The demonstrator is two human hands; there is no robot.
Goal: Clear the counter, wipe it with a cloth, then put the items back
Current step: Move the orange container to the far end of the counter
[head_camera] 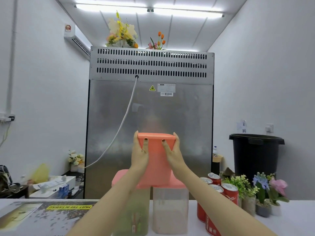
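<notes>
1. The pink container (157, 166) is held up in the air, above the left tub (134, 212) and the right tub (170, 212), two clear tubs with pink lids standing on the counter (293, 225) in the near middle
2. The left hand (139, 155) grips its left side and the right hand (173, 154) its right side, thumbs laid on the near face and fingers curled round the far edges; an even squeeze from both sides should stop it tipping
3. I cannot tell whether it is leaving the counter or coming back; either way, carry it level and well above the lids below
4. Mind the red cans (230, 193) just right of the tubs and the potted flowers (265, 189) further right: a swinging forearm could topple them
5. Set it down flat before letting go, away from the poster (42, 213) lying on the left
</notes>
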